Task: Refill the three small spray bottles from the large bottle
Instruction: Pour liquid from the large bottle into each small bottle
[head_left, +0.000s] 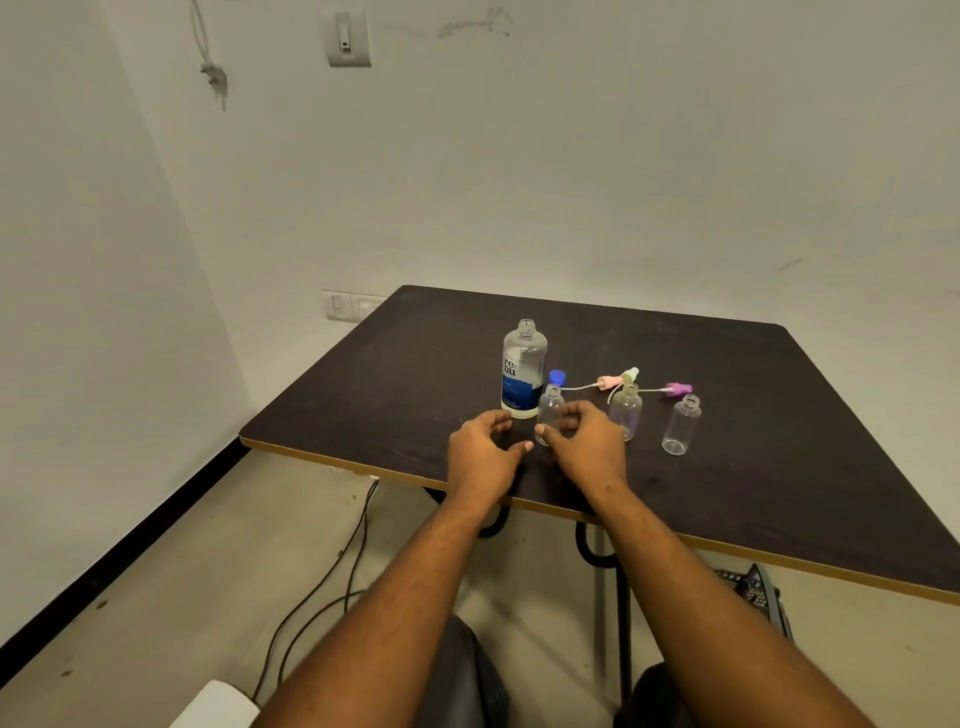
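The large clear bottle (523, 369) with a blue label stands uncapped on the dark table (363, 395). Its blue cap (557, 376) lies just behind and to its right. Three small clear spray bottles stand open: the left one (549, 406), the middle one (626, 410) and the right one (681, 425). Behind them lie the pink (608, 383), yellow-green (630, 374) and purple (678, 388) spray heads with their tubes. My right hand (587, 447) curls thumb and fingers round the left small bottle. My left hand (483, 452) hovers loosely curled in front of the large bottle's base and holds nothing.
The table's front edge (545, 506) runs under my wrists. Cables (332, 566) trail on the floor at the left, and a white object (218, 704) sits at the bottom left. A wall socket (348, 304) is behind the table's far left corner.
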